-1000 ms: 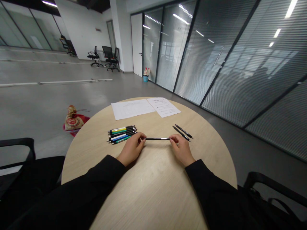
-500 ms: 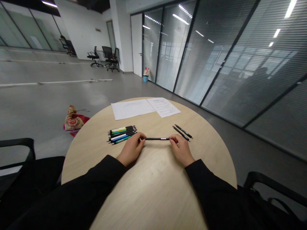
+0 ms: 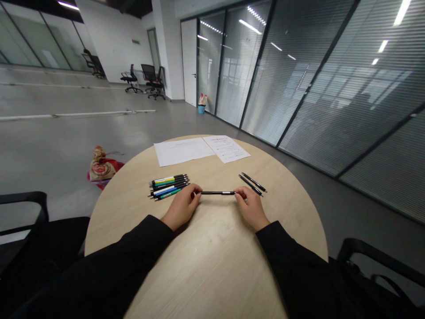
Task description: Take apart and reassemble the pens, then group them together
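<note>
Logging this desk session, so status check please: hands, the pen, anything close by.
Left hand and right hand holding black pen at both ends. Bundle of coloured pens beside left hand. Two black pens just beyond right hand.

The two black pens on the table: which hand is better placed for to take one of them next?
Right hand, probably: it is just beside the two black pens. The left hand is farther away, next to the coloured pens. Both hands pinch the held pen.
</note>
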### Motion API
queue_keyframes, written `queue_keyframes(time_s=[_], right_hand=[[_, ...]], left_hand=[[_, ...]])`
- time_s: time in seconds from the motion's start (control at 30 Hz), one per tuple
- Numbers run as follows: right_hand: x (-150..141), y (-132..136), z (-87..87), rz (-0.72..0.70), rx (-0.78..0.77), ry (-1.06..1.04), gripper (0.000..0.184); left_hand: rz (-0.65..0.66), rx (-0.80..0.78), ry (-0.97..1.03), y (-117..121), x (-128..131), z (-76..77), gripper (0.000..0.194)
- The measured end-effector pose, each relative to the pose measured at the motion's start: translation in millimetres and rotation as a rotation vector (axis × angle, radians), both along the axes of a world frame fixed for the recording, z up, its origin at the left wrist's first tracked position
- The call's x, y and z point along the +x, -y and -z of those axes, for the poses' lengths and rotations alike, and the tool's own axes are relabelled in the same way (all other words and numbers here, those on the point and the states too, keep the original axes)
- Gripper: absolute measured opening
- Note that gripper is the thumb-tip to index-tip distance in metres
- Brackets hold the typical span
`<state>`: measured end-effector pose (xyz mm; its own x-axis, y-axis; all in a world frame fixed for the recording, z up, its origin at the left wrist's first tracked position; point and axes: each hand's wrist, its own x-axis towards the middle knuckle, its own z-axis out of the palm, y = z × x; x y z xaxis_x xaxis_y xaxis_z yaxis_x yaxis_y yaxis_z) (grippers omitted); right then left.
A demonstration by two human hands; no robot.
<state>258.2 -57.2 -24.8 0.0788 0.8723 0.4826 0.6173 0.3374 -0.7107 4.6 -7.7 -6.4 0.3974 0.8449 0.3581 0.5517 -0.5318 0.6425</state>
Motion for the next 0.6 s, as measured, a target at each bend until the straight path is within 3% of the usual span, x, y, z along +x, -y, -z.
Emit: queue_keyframes(time_s=[0.6], right_hand=[[0.7,0.2,0.4,0.003,-0.021,-0.013,0.014]], left_hand=[[0.017,0.002,-0.007,1.8,0.1,-2.2,0.015]])
